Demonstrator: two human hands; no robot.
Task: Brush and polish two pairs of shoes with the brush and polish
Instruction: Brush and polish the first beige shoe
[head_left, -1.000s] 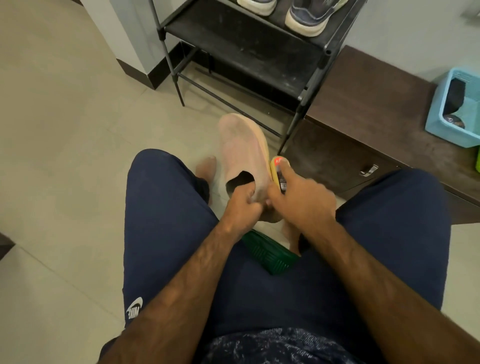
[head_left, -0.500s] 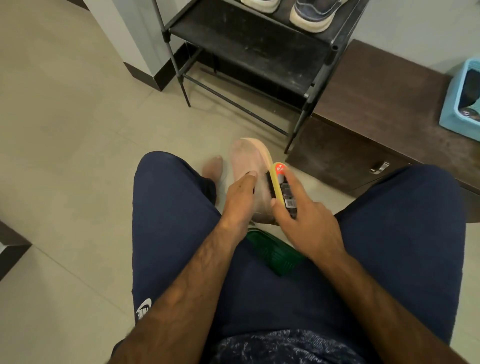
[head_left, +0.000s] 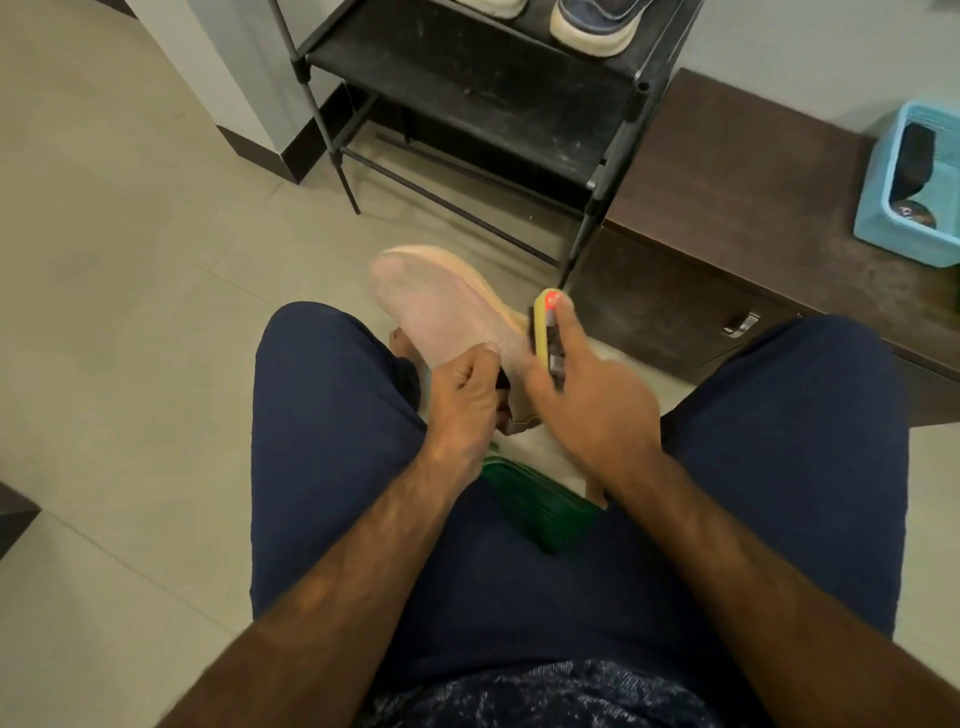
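A pale pink slip-on shoe (head_left: 441, 306) with a peach sole is held between my knees, toe pointing away and to the left. My left hand (head_left: 465, 400) grips its heel opening, fingers curled over the rim. My right hand (head_left: 587, 400) holds a yellow-backed shoe brush (head_left: 544, 327) with a red label, its black bristles against the right side of the shoe. A blue basket (head_left: 883, 218) at the far right holds a black brush and a round polish tin (head_left: 911, 212).
A black metal shoe rack (head_left: 467, 67) stands ahead with two shoes (head_left: 592, 23) on its upper shelf. A dark wooden bench with a drawer handle (head_left: 740, 325) runs along the right. A green plastic stool (head_left: 540, 512) shows between my thighs. Beige tiled floor lies to the left.
The shoe has swung so its toe points further left. My left hand shifted from the upper to the heel rim. The brush has moved forward along the shoe's right side.
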